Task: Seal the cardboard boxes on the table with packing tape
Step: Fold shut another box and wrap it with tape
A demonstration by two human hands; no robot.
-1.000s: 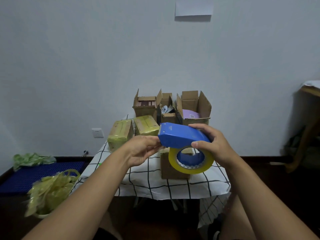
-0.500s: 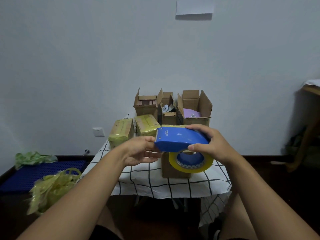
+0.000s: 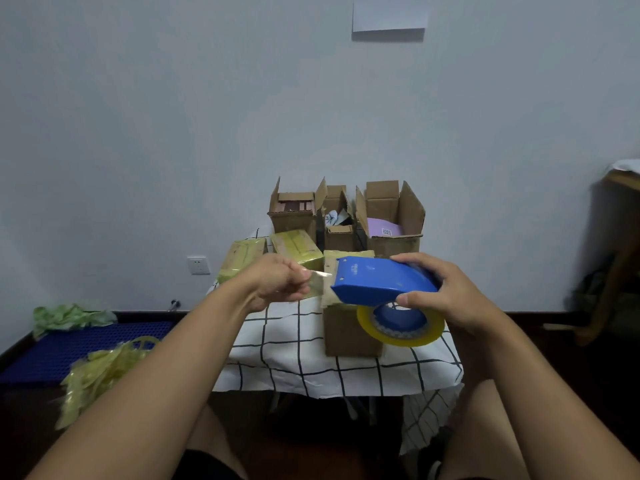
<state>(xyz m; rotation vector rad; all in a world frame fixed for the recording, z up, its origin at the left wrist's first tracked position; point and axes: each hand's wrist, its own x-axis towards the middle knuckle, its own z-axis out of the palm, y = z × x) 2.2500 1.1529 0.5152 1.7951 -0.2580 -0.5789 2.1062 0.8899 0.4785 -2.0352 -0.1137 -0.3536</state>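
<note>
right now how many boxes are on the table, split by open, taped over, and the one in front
open brown cardboard boxes at the back: 3
boxes wrapped in yellowish tape: 2
brown cardboard box in front, tape across its top, partly hidden behind the blue tape dispenser: 1
total: 6 boxes

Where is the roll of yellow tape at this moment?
In the head view, right of centre: the tape roll hangs under the blue dispenser gripped by the right hand, in front of the closed box.
</note>
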